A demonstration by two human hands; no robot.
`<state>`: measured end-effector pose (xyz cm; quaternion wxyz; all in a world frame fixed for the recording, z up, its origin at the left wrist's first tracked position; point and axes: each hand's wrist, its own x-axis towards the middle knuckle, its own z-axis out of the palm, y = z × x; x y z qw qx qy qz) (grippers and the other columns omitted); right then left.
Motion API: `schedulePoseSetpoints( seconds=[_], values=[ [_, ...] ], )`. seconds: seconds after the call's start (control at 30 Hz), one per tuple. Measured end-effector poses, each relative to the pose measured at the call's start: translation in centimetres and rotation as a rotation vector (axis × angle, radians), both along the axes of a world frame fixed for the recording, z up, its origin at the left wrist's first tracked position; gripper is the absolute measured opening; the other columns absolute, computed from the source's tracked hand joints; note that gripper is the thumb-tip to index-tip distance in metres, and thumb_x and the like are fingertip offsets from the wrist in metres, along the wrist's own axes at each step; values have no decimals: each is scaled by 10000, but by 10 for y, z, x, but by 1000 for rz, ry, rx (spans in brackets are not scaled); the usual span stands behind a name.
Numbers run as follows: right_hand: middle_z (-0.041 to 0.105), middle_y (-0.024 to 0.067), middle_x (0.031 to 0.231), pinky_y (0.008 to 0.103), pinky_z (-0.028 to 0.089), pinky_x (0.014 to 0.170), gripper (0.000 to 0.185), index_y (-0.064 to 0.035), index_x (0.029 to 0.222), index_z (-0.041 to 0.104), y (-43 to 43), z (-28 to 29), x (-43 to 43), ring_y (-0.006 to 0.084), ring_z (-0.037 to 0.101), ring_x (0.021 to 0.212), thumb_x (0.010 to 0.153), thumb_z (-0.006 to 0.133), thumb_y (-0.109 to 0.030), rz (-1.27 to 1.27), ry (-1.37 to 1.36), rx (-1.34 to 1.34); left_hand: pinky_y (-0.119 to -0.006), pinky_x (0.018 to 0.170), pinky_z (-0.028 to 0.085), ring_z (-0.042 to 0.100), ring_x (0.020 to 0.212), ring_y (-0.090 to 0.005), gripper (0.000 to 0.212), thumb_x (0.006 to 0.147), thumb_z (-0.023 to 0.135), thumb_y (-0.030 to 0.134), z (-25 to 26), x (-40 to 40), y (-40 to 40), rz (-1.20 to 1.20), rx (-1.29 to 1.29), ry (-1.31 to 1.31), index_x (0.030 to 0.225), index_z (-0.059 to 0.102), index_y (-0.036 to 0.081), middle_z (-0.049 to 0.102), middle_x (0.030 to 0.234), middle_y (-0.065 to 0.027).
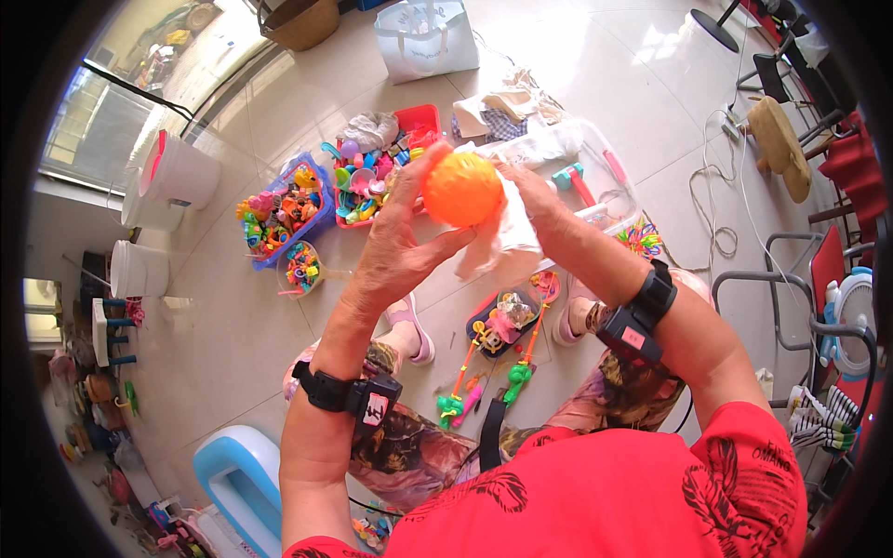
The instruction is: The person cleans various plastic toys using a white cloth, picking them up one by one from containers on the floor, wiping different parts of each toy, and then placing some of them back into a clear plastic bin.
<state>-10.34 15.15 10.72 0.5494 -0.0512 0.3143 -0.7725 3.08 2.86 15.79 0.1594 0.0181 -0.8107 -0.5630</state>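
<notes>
An orange ball (462, 190) is held up in front of me, its surface slightly blurred. My left hand (399, 240) grips it from the left, with the thumb below and the fingers curving over the top. On the other side my right hand (529, 195) holds a white cloth (513, 234) against the ball; part of the cloth hangs down, and most of the right fingers are hidden. Beneath the hands, a red basket (439, 115) of mixed toys and a clear plastic bin (614, 150) stand on the floor. Inside the bin lies a toy hammer (573, 180).
A blue basket (325, 188) and a small tub (315, 279) of toys stand left. Between my feet are a dark container (513, 342) and toy fishing rods (518, 382). White buckets (183, 174) line the left; a red chair (825, 268) and cables (711, 174) are right.
</notes>
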Motion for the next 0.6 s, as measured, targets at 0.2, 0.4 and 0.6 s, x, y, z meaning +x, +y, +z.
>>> schedulePoseSetpoints(
  seconds=[0.2, 0.4, 0.6],
  values=[
    [621, 45, 832, 299, 482, 665, 265, -29, 925, 596, -10, 12, 12, 133, 564, 735, 939, 597, -293, -392, 507, 111, -313, 1052, 346, 430, 1257, -166, 727, 897, 649, 387, -4, 5, 5, -18, 563, -161, 1434, 287, 56, 456, 1353, -94],
    [597, 48, 776, 316, 452, 629, 280, -12, 860, 603, -9, 0, 3, 125, 514, 688, 908, 628, -287, -343, 830, 390, -292, 882, 515, 582, 1096, -166, 690, 814, 758, 224, 1, 0, -4, 133, 549, -208, 1361, 373, 57, 559, 1205, -65],
    [606, 45, 819, 305, 500, 631, 309, -27, 975, 580, -4, 12, -19, 142, 591, 710, 884, 669, -309, -641, 166, 229, -313, 979, 466, 549, 1144, -162, 762, 747, 764, 7, 2, 0, -2, 74, 484, -19, 1390, 359, 64, 533, 1265, -66]
  ],
)
